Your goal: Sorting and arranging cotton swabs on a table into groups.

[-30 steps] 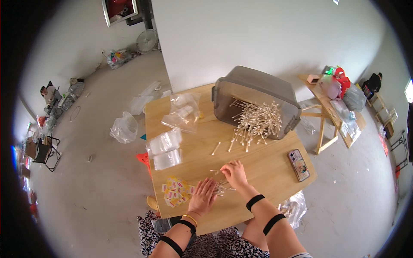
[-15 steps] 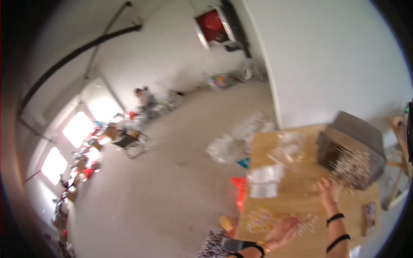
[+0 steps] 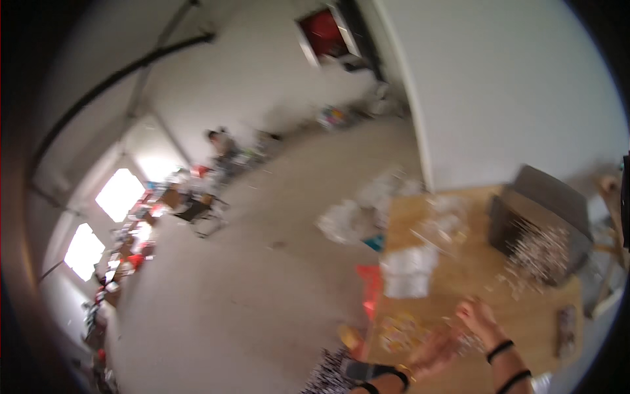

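Observation:
My left hand (image 3: 434, 349) lies low over the wooden table (image 3: 459, 289), blurred, its fingers stretched toward a small heap of short pale sticks (image 3: 470, 343). Just beyond it, my right hand (image 3: 478, 316) is held with fingers curled together; whatever they may hold is too blurred to make out. Left of my left hand lie several small yellow-and-white pieces (image 3: 399, 332). A grey bin (image 3: 554, 197) rests tipped on its side at the table's far right. Out of its mouth spills a large pile of thin pale sticks (image 3: 537, 256).
Clear plastic bags are stacked (image 3: 410, 270) at the table's left edge, with a loose clear bag (image 3: 443, 226) behind. A dark small packet (image 3: 566, 331) lies at the right. An orange-red bag (image 3: 371, 289) hangs beside the table. Across the room a person (image 3: 222, 143) sits among clutter.
My right hand has drawn back from the stick pile by the bin toward my left hand, its fingers curling. My left hand has moved slightly left and is more blurred.

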### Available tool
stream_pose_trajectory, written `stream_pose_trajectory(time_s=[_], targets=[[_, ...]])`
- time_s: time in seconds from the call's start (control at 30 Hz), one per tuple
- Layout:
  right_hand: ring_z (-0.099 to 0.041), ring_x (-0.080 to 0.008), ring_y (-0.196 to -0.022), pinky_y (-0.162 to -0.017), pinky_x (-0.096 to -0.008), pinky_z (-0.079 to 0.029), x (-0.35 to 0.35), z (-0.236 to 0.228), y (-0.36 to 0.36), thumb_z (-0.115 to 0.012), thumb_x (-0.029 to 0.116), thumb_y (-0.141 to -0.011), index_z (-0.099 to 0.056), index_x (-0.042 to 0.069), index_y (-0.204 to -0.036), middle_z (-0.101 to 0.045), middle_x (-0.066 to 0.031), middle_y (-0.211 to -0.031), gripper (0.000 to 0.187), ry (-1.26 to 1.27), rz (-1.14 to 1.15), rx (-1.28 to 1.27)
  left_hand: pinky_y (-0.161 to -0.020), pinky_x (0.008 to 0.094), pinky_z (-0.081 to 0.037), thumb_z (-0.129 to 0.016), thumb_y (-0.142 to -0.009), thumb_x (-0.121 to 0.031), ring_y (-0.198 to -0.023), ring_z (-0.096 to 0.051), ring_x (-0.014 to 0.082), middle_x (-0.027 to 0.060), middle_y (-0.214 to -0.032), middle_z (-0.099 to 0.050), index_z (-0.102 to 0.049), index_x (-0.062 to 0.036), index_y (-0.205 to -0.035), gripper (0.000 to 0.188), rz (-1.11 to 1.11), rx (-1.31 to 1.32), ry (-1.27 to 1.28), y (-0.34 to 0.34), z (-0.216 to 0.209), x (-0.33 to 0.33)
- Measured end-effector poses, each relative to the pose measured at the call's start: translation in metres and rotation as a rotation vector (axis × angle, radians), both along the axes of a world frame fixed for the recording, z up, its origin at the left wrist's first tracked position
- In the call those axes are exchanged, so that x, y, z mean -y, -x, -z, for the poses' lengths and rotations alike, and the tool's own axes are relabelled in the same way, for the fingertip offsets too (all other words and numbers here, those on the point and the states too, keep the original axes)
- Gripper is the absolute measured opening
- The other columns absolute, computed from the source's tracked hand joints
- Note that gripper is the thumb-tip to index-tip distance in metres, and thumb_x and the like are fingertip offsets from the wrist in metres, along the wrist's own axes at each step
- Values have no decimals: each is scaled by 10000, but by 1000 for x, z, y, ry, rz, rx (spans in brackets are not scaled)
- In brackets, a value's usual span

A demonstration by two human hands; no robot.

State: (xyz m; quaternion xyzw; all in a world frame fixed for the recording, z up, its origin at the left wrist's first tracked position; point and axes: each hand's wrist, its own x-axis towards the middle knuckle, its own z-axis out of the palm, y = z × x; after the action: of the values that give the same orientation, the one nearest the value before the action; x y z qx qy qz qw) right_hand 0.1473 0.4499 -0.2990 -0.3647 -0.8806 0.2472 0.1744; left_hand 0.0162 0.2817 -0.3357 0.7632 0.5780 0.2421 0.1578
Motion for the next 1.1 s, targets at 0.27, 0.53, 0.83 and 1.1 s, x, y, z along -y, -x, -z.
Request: stream_pose_trajectory(time_s=[0.27, 0.53, 0.83, 1.1], targets=[[-551, -339, -1092, -927, -455, -462, -33, -19, -47, -653, 46, -825, -666, 114, -1057, -604, -86, -1124, 242, -272, 234, 47, -1210, 502, -220, -551, -942, -310, -1438, -345, 317, 140, -1539, -389, -379, -36, -1490, 636, -45, -189, -61, 18, -31, 0], [-539, -318, -1137, -949, -445, -463, -58, -8, -37, -682, 67, -797, -678, 130, -1040, -574, -65, -1157, 251, -165, 403, 62, -1220, 503, -208, -564, -930, -330, -1478, -278, 343, 186, -1573, -323, -321, 6, -1511, 715, -50, -134, -45, 5, -30, 3], [-552, -310, -1029, -936, -435, -450, 28, -6, 10, -688, 150, -826, -710, 129, -858, -610, -103, -1009, 44, -62, 26, 149, -1218, 538, -185, -605, -900, -343, -1476, -246, 407, 244, -1568, -282, -283, 12, -1513, 778, -102, -88, -50, 11, -30, 3], [-570, -358, -1034, -881, -413, -480, 68, -4, -48, -523, 35, -958, -657, 52, -1088, -599, -160, -1100, 188, 55, 508, -460, -1224, 538, -159, -606, -890, -349, -1470, -259, 404, 236, -1559, -304, -276, 42, -1507, 801, -100, -135, -31, 8, -43, 9]])
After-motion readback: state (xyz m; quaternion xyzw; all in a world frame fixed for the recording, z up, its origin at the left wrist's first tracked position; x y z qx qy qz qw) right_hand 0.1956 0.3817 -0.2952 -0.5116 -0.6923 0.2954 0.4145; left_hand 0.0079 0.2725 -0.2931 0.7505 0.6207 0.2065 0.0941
